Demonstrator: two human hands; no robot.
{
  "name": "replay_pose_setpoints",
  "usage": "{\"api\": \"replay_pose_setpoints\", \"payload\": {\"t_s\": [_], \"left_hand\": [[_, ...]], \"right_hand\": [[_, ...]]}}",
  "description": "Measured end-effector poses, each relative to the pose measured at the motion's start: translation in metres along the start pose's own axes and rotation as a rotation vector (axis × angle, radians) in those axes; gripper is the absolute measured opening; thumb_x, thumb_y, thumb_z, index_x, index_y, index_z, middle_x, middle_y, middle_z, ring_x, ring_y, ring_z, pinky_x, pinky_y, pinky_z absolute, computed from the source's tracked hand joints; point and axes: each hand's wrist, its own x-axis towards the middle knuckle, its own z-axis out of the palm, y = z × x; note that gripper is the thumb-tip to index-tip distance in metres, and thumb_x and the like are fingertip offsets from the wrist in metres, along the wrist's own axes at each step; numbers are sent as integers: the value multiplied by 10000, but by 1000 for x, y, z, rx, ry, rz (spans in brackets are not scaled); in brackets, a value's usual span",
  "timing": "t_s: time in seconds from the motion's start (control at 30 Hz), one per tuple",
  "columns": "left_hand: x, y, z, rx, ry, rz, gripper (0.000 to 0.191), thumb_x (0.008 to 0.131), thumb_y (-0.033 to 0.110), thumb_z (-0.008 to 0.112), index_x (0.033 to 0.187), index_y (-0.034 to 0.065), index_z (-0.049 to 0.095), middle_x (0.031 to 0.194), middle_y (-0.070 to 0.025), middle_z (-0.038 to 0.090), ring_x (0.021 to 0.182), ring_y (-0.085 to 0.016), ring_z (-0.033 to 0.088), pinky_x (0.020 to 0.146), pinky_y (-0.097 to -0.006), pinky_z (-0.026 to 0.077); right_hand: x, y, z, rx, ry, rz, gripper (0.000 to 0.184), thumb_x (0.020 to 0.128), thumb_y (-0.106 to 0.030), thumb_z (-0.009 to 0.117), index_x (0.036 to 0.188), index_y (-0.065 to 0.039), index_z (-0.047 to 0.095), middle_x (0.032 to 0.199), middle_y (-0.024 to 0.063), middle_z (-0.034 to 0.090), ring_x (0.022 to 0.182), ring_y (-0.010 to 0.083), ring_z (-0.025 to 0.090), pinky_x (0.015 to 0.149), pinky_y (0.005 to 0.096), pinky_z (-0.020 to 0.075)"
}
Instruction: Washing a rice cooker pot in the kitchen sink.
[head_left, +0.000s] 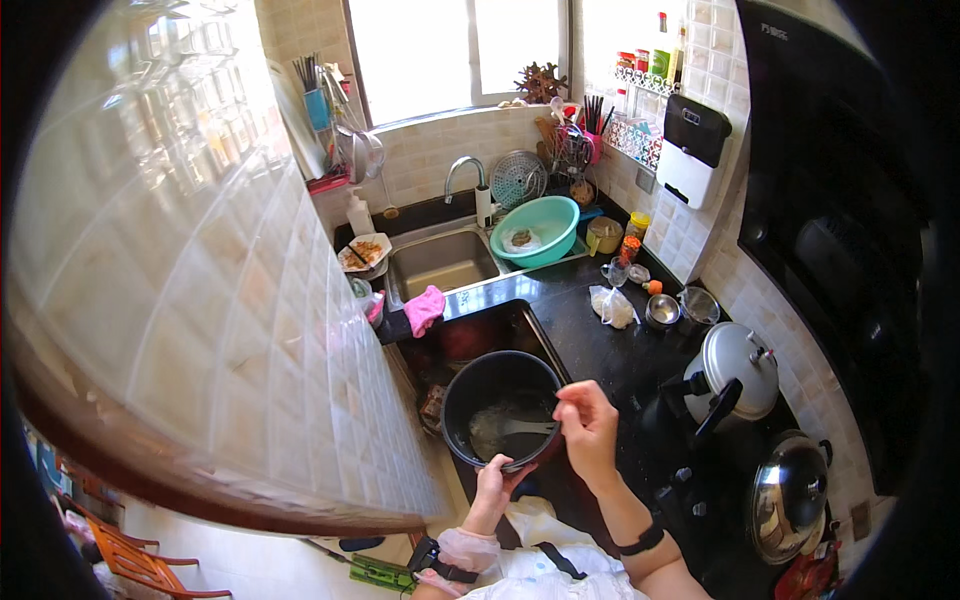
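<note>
A dark round cooking pot (499, 375) is tilted so that its inside faces me. My left hand (496, 484) grips its near rim, with the thumb over the edge. In the pot lies a pale, flat utensil, perhaps a rice paddle (525, 427), beside a whitish, wet-looking patch of food (487, 431). My right hand (589, 424) is at the pot's right rim with its fingers curled. Whether those fingers pinch the rim, the utensil or nothing is hard to see.
Beyond the pot are a steel sink (442, 262), a turquoise basin (551, 240) and a pink cloth (424, 309). On the right counter stand a pressure cooker (735, 371), a lidded wok (787, 495) and a small metal bowl (663, 309). A tiled wall (247, 360) borders the left.
</note>
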Motion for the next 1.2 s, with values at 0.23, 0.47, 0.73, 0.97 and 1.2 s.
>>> {"api": "replay_pose_setpoints", "payload": {"t_s": [0.23, 0.47, 0.73, 0.97, 1.2], "left_hand": [[102, 45, 31, 35, 49, 53, 101, 755, -13, 481, 684, -73, 519, 790, -191, 603, 759, -304, 641, 739, -464, 584], [209, 107, 77, 254, 42, 113, 87, 753, 43, 490, 708, -25, 520, 784, -151, 586, 762, -288, 638, 688, -443, 593], [345, 150, 127, 390, 69, 31, 202, 766, 26, 491, 926, -96, 484, 903, -191, 592, 807, -311, 636, 707, -441, 590], [433, 153, 154, 380, -57, -159, 235, 766, -3, 469, 943, -157, 483, 917, -253, 585, 838, -369, 625, 738, -497, 570], [479, 171, 178, 587, -112, -292, 593, 736, -66, 476, 1278, -17, 239, 1148, -231, 481, 914, -337, 615, 747, -475, 574]], "right_hand": [[115, 49, 29, -72, -76, -129, 89, 838, 36, 503, 866, -7, 577, 687, 11, 565, 632, 53, 542, 566, 183, 425], [242, 99, 25, 17, -9, -33, 100, 843, 23, 478, 850, -33, 560, 661, -4, 542, 551, 29, 473, 482, 172, 361], [308, 165, 13, 14, 98, 192, 82, 815, 38, 496, 845, -3, 560, 689, 12, 568, 628, 61, 538, 566, 201, 413], [367, 208, 1, -72, 245, 276, 92, 840, 26, 483, 857, -22, 560, 677, 5, 554, 574, 51, 503, 485, 189, 383], [448, 220, 19, -108, 314, 238, 73, 856, 8, 494, 864, -29, 557, 665, 12, 551, 505, 31, 463, 434, 169, 364]]}}
